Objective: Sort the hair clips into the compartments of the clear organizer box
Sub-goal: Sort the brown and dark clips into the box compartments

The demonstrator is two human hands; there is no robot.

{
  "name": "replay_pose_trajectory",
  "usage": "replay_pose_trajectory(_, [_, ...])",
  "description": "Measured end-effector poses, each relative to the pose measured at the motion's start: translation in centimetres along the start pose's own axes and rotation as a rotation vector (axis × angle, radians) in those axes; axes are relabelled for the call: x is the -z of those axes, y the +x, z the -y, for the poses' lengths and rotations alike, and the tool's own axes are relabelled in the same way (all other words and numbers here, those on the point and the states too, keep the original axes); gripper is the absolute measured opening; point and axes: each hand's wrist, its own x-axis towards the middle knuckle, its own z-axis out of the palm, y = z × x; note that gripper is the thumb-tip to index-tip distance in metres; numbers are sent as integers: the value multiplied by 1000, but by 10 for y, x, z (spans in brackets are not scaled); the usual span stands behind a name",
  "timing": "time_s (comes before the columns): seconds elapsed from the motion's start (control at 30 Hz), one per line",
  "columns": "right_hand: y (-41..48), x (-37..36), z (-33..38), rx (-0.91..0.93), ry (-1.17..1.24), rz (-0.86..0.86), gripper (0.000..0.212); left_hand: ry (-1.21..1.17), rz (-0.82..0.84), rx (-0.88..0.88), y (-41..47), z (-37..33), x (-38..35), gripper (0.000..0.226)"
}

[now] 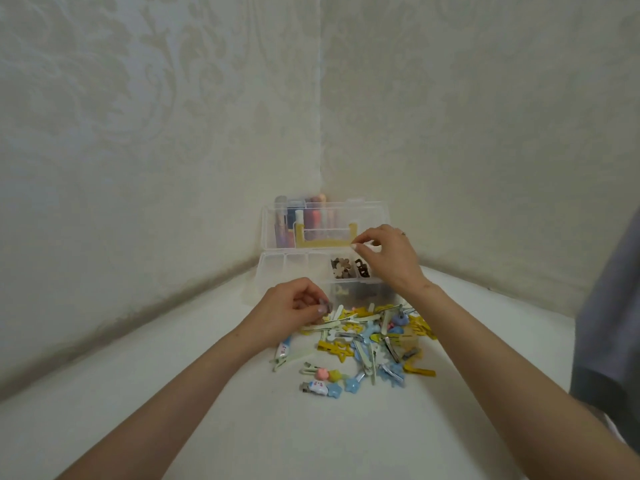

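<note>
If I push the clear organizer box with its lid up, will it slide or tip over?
Likely slides easily: the clear organizer box looks like thin plastic, and only two top compartments hold clips. The lid stands upright, so it may lean backward, though the wall corner close behind should catch it.

A white surface [173, 393] carries the clear organizer box [273, 268] and, just beside it, a heap of hair clips [327, 347]

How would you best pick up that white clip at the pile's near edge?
Probably pinch the white clip by its metal end, which pokes out left, coming from above on the near-left side: it lies flat, that end looks free, and a blue star clip crowds its right.
</note>
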Motion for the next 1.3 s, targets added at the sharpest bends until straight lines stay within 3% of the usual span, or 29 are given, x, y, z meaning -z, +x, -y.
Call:
replay_pose_trajectory(0.1, [-19,13,1,-2,207,-36,7,-127,-11,22,8,-7,-7,6])
replay_pose_trajectory(0.3, [-51,25,-2,47,423,-24,17,-147,-85,-19,30,-22,-21,7])
replay_pose_trajectory(0.5, [-63,20,-15,223,315,-13,21,-268,-153,-31,41,-26,-32,5])
replay_pose_trajectory(0.63, [-62,15,-14,239,305,-27,28,-229,-136,-55,40,-24,-32,8])
replay_pose_trajectory(0.8, [-62,11,-15,278,275,-79,21,-237,-115,-65,41,-23,-31,9])
replay_pose_trajectory(0.93, [-61,17,-15,209,276,-161,10,-245,-130,-63,41,-26,-28,15])
replay_pose_trajectory(1.1, [-54,26,-39,-21,250,-319,4,-177,-226,-69,44,-25,-17,16])
replay_pose_trajectory(1.3, [-48,26,-48,-94,209,-309,9,-112,-229,-63,44,-22,-17,14])
